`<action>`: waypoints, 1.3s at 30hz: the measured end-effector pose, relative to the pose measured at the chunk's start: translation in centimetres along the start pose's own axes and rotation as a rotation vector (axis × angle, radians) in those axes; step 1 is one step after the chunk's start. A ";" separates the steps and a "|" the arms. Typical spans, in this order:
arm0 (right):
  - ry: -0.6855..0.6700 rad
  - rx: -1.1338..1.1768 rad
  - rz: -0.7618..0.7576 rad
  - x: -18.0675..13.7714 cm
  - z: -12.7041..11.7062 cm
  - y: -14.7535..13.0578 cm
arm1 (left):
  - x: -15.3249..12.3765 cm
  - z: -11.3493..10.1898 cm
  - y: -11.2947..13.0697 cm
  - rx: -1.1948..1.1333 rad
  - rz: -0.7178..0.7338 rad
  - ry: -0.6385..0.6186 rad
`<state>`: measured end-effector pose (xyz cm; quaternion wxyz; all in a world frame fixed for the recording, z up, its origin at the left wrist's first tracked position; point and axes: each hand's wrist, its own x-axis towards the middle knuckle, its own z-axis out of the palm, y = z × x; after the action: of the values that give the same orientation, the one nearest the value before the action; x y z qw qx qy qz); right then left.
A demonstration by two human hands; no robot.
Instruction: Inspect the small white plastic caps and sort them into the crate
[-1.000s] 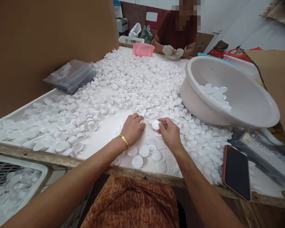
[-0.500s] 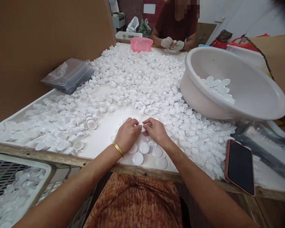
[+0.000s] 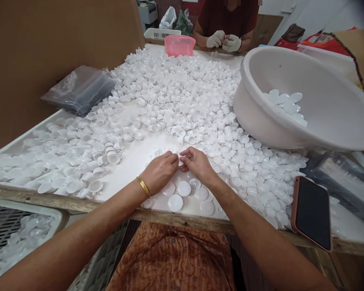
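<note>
My left hand [image 3: 164, 168] and my right hand [image 3: 194, 162] meet over the table, both closed with fingertips pinched together. Between the fingertips is a small white piece [image 3: 180, 162], mostly covered, so I cannot tell whether it is a cup or a saucer. Just below my hands lie several small white saucers [image 3: 184, 188], spread out flat. A large heap of miniature white cups [image 3: 157, 93] spreads beyond my hands, and more saucers [image 3: 245, 178] are piled to the right.
A large white basin [image 3: 261, 117] holding white discs stands at right. A phone [image 3: 313, 213] lies at the front edge. Bagged grey items [image 3: 81, 87] lie left, a pink tub [image 3: 179, 45] at the back. A co-worker's gloved hands [image 3: 224, 41] are opposite. A crate [image 3: 57, 222] stands below left.
The view has shifted slightly, with the basin and phone now further right. My hands stay together on the small white piece, the left fingers a little more closed. The co-worker's hands have moved slightly.
</note>
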<state>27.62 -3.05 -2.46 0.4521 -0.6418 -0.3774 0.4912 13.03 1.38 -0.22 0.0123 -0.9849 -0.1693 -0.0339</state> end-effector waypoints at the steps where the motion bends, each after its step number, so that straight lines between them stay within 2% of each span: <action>1: -0.002 0.013 0.002 0.0 0.0 0.0 | 0.1 -0.2 0.1 0.015 0.006 -0.029; 4: -0.011 0.036 0.018 0.1 0.1 0.0 | 0.6 -0.6 0.4 0.066 0.033 -0.099; 7: 0.004 0.035 0.039 0.1 0.1 -0.1 | 0.8 -0.8 0.4 0.090 0.060 -0.114; 13: -0.002 0.125 0.090 0.4 -0.1 0.1 | 0.5 0.3 0.2 0.086 0.068 -0.036; 20: 0.019 0.043 0.015 0.1 0.2 0.5 | 0.0 0.7 1.4 0.084 -0.025 0.031; 23: -0.004 0.004 -0.011 -0.2 -0.1 0.7 | -0.4 0.4 1.8 -0.014 -0.057 0.075; 28: -0.014 -0.078 -0.026 -0.7 -0.8 1.0 | -1.6 0.4 1.9 -0.276 -0.164 0.226; 30: -0.016 -0.095 -0.023 -0.8 -0.8 1.0 | -1.7 0.4 2.0 -0.257 -0.149 0.212; 35: -0.017 -0.107 -0.010 -1.0 -0.2 0.8 | -1.1 -0.3 2.3 -0.068 -0.048 0.041; 39: 0.020 -0.167 -0.024 -0.9 0.1 0.8 | -0.6 -0.6 2.5 -0.021 -0.028 0.037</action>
<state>27.37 -4.10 -3.02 0.4066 -0.6777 -0.4202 0.4459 13.22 -1.19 0.28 0.0049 -0.9817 -0.1824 -0.0542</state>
